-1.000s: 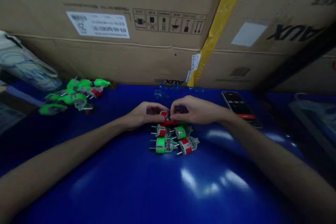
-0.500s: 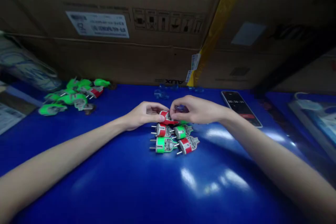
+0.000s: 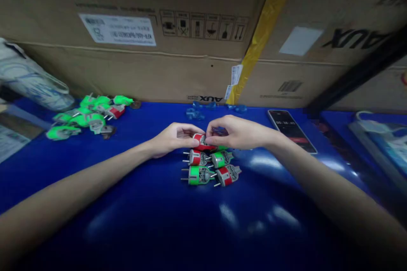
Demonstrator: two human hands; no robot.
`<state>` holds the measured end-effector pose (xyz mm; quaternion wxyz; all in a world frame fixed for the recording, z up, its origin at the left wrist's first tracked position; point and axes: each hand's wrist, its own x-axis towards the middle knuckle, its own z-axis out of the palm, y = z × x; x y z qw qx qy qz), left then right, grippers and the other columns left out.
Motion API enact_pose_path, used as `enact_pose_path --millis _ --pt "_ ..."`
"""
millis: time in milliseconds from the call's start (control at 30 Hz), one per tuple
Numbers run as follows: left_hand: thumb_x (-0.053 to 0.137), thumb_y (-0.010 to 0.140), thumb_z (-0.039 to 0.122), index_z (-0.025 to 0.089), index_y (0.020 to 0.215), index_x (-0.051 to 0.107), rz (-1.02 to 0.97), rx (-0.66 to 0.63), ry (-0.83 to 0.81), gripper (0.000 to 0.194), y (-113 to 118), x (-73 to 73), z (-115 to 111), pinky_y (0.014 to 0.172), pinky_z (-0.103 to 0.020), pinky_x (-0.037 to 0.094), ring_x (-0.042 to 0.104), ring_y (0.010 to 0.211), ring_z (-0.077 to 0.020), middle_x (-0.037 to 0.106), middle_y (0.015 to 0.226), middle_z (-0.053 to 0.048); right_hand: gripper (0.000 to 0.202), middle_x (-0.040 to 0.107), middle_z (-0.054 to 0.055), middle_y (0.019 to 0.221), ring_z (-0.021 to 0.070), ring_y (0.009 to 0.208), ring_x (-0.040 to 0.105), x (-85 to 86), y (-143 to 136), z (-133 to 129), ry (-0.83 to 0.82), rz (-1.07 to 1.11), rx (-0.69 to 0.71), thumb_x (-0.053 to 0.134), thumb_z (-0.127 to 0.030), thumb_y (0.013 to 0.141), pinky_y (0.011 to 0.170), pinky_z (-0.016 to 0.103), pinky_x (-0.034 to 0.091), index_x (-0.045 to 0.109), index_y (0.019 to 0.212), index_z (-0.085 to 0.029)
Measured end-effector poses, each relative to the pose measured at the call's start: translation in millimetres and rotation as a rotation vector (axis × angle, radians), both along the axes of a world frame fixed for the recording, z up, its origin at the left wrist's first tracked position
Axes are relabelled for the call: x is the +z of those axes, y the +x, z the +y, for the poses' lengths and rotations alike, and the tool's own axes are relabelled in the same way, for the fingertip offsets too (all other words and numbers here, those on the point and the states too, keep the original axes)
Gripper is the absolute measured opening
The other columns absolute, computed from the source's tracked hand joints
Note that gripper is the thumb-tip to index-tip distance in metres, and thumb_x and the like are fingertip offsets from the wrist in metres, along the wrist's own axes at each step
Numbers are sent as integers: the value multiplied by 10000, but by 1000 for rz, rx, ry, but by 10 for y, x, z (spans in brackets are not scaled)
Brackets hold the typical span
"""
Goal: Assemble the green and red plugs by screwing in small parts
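Note:
My left hand (image 3: 173,139) is closed on a red and grey power plug (image 3: 201,140), thumb in front and fingers behind. At that plug's right end, the thumb and fingertips of my right hand (image 3: 233,132) are pinched together; whatever lies between them is hidden. Just below, the plugs lie in two columns with their insides showing: a red plug (image 3: 197,157) above a green plug (image 3: 199,175) on the left, a green plug (image 3: 221,159) above another red plug (image 3: 227,175) on the right. A bit of green shows beneath my right hand.
A pile of mostly green plugs (image 3: 84,116) lies at the back left, near a patterned bottle (image 3: 34,80). Small clear blue pieces (image 3: 195,113) sit before the cardboard boxes (image 3: 143,74). A phone (image 3: 291,130) showing a timer lies on the right of the blue table (image 3: 143,224).
Both hands stay in almost the same place around the red plug. The fingertips of my right hand shift very slightly. The boxes look brighter and the table darker.

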<state>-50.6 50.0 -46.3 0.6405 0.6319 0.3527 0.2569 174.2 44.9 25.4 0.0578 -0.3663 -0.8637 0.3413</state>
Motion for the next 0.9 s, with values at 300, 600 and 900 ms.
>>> enact_pose_path --millis 300,600,900 --pt "811 708 375 137 1074 689 23 2 4 453 -1 3 -6 902 -342 497 659 977 -215 723 1055 -82 204 622 9 736 101 629 491 6 11 -4 -14 26 27 603 -313 849 588 226 339 679 867 -124" --pt "814 707 364 138 1068 695 13 5 -6 443 -1 -4 -4 904 -345 503 664 974 -220 725 1046 -84 210 638 20 745 108 635 501 5 22 -4 -23 34 33 590 -313 848 591 228 348 682 862 -125" --pt "815 713 356 144 1074 695 8 -3 -8 436 -5 -5 -11 892 -323 498 659 963 -203 726 1039 -74 198 618 7 712 98 613 484 -4 19 2 -29 34 36 604 -312 844 578 228 340 669 834 -125"
